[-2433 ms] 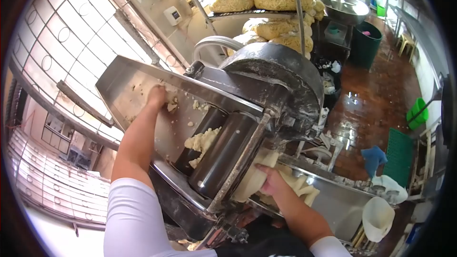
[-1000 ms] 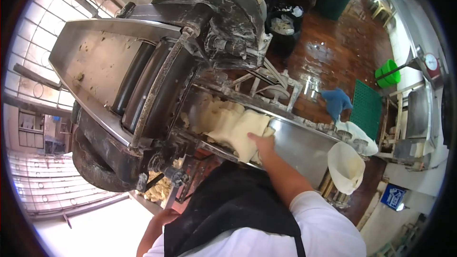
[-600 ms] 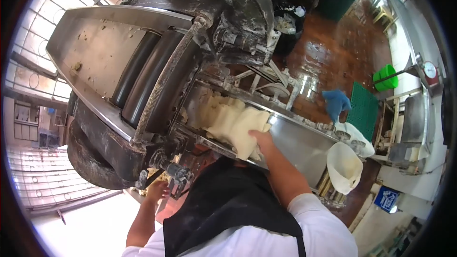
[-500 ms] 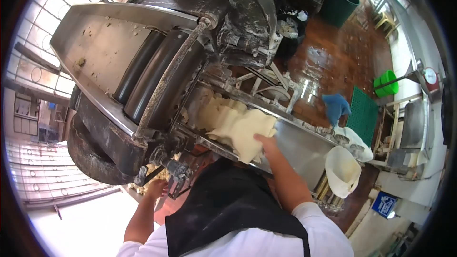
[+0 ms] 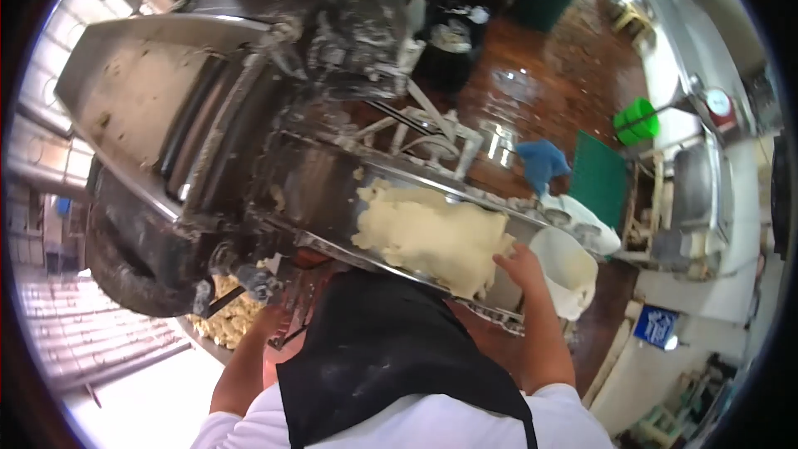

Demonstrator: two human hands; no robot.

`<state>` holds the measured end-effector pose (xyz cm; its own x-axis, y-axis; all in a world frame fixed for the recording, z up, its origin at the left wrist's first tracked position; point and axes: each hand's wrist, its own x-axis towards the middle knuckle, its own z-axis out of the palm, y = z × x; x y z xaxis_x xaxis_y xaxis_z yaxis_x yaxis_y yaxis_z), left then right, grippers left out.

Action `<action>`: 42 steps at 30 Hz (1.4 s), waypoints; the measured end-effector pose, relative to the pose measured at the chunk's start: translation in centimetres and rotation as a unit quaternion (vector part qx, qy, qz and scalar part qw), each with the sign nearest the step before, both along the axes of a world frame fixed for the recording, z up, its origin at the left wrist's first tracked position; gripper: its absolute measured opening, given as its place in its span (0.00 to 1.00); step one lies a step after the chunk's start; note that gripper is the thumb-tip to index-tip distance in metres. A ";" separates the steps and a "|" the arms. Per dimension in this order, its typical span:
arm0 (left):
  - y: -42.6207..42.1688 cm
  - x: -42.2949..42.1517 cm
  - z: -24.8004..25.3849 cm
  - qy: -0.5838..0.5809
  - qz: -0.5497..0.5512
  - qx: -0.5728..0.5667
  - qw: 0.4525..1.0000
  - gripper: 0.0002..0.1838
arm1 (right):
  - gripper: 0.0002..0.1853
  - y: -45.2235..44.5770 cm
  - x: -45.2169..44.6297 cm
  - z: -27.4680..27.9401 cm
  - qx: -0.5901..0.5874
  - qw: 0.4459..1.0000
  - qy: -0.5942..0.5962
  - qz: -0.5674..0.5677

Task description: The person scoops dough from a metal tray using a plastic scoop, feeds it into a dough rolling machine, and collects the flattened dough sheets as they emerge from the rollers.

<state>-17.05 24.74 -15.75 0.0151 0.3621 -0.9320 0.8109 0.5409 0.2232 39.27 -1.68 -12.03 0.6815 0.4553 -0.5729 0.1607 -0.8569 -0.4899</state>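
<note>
A folded, ragged-edged slab of pale dough [image 5: 432,237] lies on the metal chute [image 5: 320,187] below the rollers of a dough sheeter. At its right end is my right hand [image 5: 520,268], fingers apart and close against the dough's edge; whether they touch it I cannot tell. My left hand [image 5: 269,322] hangs low beside the machine's side, near a greasy adjusting screw [image 5: 259,283]; its fingers are blurred and partly hidden. Dark rollers [image 5: 199,129] sit under the sloping metal hopper [image 5: 137,91], which carries dough scraps.
A white plastic container [image 5: 569,270] stands at the chute's far right end. Pale dough pieces [image 5: 224,320] lie below the machine on the left. Across the wet brown floor are a dark green bin [image 5: 544,0], a blue cloth [image 5: 542,165], a green mat [image 5: 597,179] and a green bucket [image 5: 636,120].
The dough has slid right along the chute, away from the rollers, and lies more spread out. My right hand has moved right with it. My view has shifted; my left hand stays low.
</note>
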 end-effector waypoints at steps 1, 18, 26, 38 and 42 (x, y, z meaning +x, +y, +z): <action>0.2 0.4 -0.3 0.004 -0.020 0.006 1.000 0.15 | 0.31 -0.7 0.9 1.5 0.003 1.000 -0.006 0.000; -0.3 1.4 0.4 -0.002 -0.069 0.045 0.997 0.12 | 0.14 -16.9 4.9 3.3 -0.084 0.968 -0.235 -0.038; -1.4 -3.0 1.8 -0.067 -0.083 0.144 0.984 0.16 | 0.14 -10.5 3.6 14.6 0.024 0.997 -0.045 0.052; -11.4 -27.1 -6.0 -0.049 0.078 0.164 0.982 0.24 | 0.10 6.9 -23.8 15.7 -0.097 0.938 0.207 0.260; -14.4 -37.4 -6.8 0.027 0.174 0.176 0.969 0.24 | 0.20 12.0 -33.5 9.3 -0.077 0.918 0.226 0.318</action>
